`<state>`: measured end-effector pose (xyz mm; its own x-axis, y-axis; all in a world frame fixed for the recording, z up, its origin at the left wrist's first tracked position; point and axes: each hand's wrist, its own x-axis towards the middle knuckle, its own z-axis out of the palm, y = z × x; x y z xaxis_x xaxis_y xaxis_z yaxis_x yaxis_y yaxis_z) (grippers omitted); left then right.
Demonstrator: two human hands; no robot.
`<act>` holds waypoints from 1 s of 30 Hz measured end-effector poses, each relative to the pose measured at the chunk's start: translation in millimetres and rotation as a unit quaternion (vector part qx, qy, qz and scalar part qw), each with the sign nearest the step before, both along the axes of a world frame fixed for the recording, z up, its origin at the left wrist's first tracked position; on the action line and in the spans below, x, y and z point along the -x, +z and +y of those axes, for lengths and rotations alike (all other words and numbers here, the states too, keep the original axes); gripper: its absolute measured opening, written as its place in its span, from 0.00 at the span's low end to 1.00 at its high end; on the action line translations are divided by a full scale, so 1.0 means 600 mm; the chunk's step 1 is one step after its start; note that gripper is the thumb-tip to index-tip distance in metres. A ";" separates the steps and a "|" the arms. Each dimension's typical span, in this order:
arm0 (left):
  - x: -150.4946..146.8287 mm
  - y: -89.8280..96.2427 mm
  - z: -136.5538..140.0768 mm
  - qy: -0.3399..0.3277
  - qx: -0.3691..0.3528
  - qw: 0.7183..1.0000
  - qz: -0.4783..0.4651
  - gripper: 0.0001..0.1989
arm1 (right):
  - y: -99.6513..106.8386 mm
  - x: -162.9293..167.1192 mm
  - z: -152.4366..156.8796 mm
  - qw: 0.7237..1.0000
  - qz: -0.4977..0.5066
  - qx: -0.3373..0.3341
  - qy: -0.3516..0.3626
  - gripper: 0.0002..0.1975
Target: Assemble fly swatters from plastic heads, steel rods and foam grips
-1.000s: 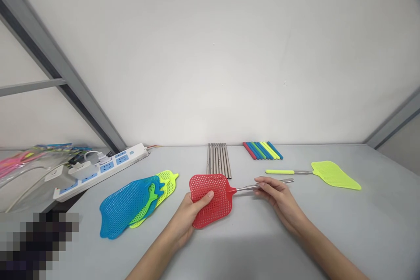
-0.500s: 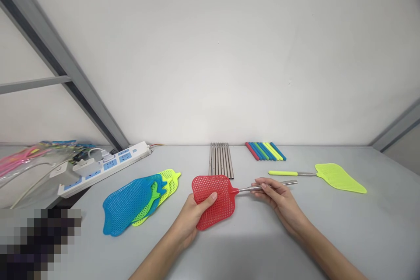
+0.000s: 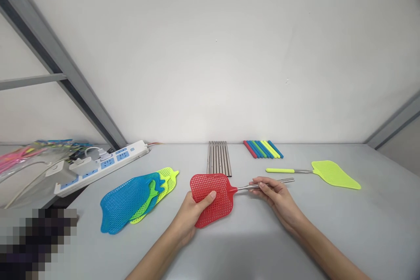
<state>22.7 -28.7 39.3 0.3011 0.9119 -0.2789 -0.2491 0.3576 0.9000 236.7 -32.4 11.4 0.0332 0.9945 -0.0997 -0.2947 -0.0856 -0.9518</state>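
My left hand (image 3: 193, 214) grips a red perforated fly swatter head (image 3: 215, 194), thumb on top and fingers underneath. A metal rod (image 3: 286, 180) is joined to the neck of the red head and points right. My right hand (image 3: 272, 194) pinches this rod near its middle, its bare end sticking out past the fingers. Behind the red head lie several loose metal rods (image 3: 219, 157) side by side. On the right rests a yellow fly swatter (image 3: 334, 174) with a metal shaft and a yellow grip.
Several coloured handle grips (image 3: 263, 149) lie in a row near the wall. At left is a pile of blue, green and yellow swatter heads (image 3: 124, 203). A power strip (image 3: 110, 164) with plugs and cables stands at the table's left edge, beside plastic-wrapped items (image 3: 29, 157).
The view has shifted slightly, so everything sits a little further left and higher. Both hands keep their hold on the red swatter head and its rod.
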 end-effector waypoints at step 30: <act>-0.001 -0.005 0.003 -0.024 0.031 0.998 -0.054 0.17 | 0.025 -0.050 0.022 0.942 0.260 -0.002 -0.213 0.23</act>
<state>23.2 -27.1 36.0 0.3752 0.8775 -0.2986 -0.3243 0.4260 0.8446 266.7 -19.2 26.2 0.3763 0.9026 -0.2089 -0.7276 0.1484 -0.6697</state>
